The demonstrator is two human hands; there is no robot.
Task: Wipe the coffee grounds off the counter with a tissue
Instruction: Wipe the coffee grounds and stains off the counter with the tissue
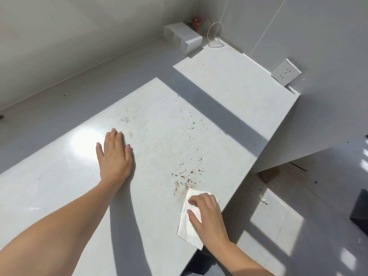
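Observation:
Brown coffee grounds (186, 179) lie scattered on the white counter (59, 196), thickest near its right edge, with a fainter trail running up toward the middle. A white tissue (188, 222) lies flat just below the thick patch, near the counter's edge. My right hand (207, 218) presses down on the tissue with bent fingers. My left hand (114, 156) rests flat on the counter to the left of the grounds, fingers together and holding nothing.
White boxes (183, 36), a brown cup (196, 22) and a clear glass funnel (215, 35) stand in the far corner. A wall socket (285, 72) sits on the right wall. The counter's right edge drops to the tiled floor (278, 216).

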